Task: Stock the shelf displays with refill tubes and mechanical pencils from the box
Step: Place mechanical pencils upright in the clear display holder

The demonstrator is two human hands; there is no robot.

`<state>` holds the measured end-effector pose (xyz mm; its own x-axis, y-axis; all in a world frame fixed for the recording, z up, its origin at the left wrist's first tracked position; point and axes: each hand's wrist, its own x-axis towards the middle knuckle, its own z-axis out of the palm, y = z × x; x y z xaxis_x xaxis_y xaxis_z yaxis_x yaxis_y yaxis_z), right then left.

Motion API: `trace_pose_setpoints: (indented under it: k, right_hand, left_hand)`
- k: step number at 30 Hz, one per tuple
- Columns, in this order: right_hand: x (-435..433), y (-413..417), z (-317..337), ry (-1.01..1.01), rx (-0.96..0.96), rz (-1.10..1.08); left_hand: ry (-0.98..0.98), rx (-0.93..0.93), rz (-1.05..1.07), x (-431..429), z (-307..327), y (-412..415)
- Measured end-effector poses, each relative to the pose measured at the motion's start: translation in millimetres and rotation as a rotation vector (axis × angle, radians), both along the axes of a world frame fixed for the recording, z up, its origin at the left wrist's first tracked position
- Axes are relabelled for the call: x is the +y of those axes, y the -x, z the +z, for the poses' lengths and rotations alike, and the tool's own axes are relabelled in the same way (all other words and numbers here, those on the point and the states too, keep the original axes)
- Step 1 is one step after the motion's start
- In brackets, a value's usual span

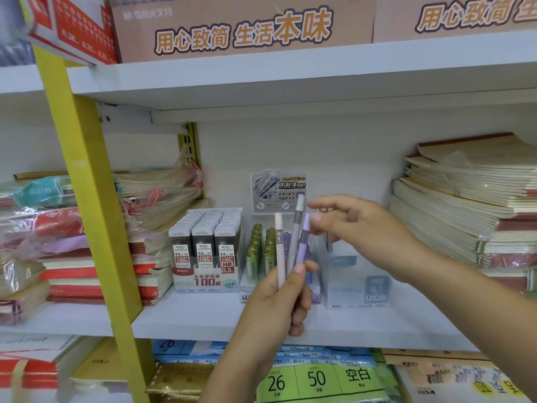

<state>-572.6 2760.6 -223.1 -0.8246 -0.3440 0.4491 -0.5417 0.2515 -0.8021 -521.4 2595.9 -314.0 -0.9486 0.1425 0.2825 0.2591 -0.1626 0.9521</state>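
Gripping a fan of refill tubes (294,248) in the left hand (276,303), fingers and thumb curling tight round the lower ends, dead centre in front of the white shelf (189,318). Standing all three close to upright, running six to twelve, caps up. Pointing the pink tube (279,251) almost straight at twelve, on the nine o'clock edge of the fan; tilting the grey tube (296,228), the tallest, toward one; leaning the purple tube (302,242) toward one too, on the three o'clock edge. Holding the right hand (348,219) out at two o'clock of the fan, fingers loose and slightly apart, clasping nothing, fingertips (312,204) hovering just beside the grey cap; touching or not, impossible to tell. Partly covering, behind the fan, a display tray (258,257) packed with upright green and purple tubes, header card (279,190) rising at twelve. Sitting at nine o'clock of that tray, a lead-case display (206,251); at three o'clock, a blurry clear display box (354,280). Flanking it all, notebook stacks (465,199) out at three and nine.
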Motion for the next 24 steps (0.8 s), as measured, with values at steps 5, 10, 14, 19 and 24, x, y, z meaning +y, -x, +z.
trace_pose_setpoints:
  k: [5, 10, 14, 19, 24]
  right_hand:
    - [-6, -9, -3, 0.049, -0.090, 0.039]
    - [10, 1, 18, 0.386, 0.102, -0.192]
    - [30, 19, 29, 0.188, 0.354, -0.338]
    - [38, 35, 26, 0.120, 0.321, -0.306]
    - [45, 31, 24, 0.254, 0.360, -0.250]
  left_hand:
    - [0.002, -0.004, -0.001, 3, -1, 1]
    - [0.037, -0.034, 0.068, 0, 0, 2]
    - [0.045, -0.061, 0.090, -1, 1, 2]
    - [0.027, -0.071, 0.100, 0, -1, 4]
    - [0.032, -0.070, 0.106, -2, -2, 5]
